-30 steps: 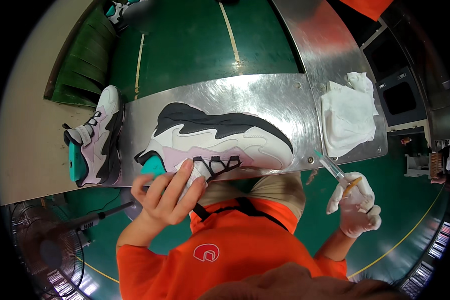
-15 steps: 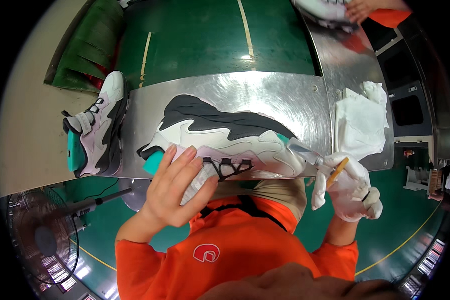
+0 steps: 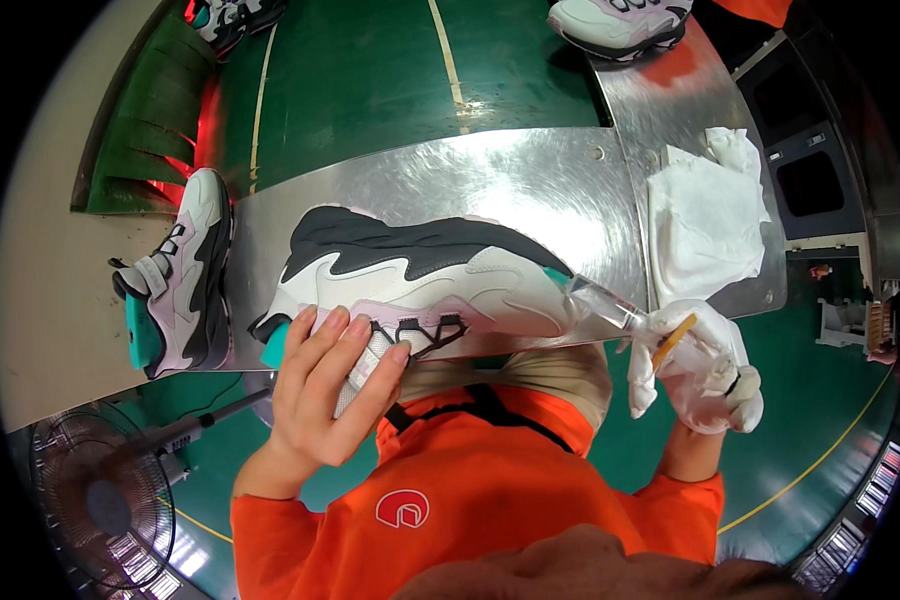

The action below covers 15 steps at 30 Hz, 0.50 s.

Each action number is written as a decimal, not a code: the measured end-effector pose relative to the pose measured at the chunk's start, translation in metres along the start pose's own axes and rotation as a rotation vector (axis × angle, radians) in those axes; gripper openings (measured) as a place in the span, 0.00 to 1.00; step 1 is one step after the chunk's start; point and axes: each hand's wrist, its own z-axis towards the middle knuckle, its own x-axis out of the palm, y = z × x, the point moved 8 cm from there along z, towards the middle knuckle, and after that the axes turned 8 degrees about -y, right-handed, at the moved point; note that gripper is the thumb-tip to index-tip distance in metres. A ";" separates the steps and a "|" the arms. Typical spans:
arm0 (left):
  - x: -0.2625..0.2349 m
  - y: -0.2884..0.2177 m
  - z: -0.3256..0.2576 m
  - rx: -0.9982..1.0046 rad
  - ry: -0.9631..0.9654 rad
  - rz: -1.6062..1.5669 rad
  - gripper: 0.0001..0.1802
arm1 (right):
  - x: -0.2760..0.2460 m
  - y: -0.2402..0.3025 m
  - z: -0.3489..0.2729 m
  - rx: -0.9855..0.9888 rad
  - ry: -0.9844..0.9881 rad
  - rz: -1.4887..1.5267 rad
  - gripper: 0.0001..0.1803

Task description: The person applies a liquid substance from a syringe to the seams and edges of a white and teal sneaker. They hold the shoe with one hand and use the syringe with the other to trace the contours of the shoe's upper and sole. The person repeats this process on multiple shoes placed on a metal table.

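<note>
A white, grey and lilac sneaker (image 3: 425,283) lies on its side on the metal worktop, its thick black sole facing away from me. Teal material shows at its collar and near the toe. My left hand (image 3: 332,385), bare, grips the upper around the tongue and straps. In my right hand (image 3: 705,368), which wears a white glove, is a clear syringe-like applicator (image 3: 608,304). Its tip meets the sole edge at the toe; whether it touches is too fine to tell. A thin yellow-orange stick (image 3: 674,343) also sticks out between the gloved fingers.
Another such sneaker (image 3: 178,280) stands at the left. White cloths (image 3: 708,225) lie on the right of the metal worktop (image 3: 560,185). Beyond runs a green belt (image 3: 370,80) with a slit green curtain (image 3: 145,130). More sneakers (image 3: 625,25) stand far off. A fan (image 3: 100,495) is lower left.
The view has shifted slightly; my grip and the applicator's place at the toe look the same. Sneakers show more by the curtain. A co-worker's hand has left the far right sneaker.
</note>
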 end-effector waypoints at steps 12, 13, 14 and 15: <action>0.000 -0.026 -0.001 -0.081 0.021 0.097 0.28 | -0.006 -0.024 -0.020 -0.066 -0.140 0.394 0.60; 0.000 -0.027 -0.001 -0.077 0.019 0.104 0.28 | -0.005 -0.025 -0.022 -0.070 -0.143 0.419 0.59; 0.000 -0.028 -0.002 -0.060 0.003 0.115 0.25 | -0.005 -0.026 -0.024 -0.080 -0.143 0.440 0.59; 0.000 -0.028 -0.004 -0.045 -0.012 0.126 0.22 | -0.006 -0.028 -0.026 -0.089 -0.143 0.462 0.59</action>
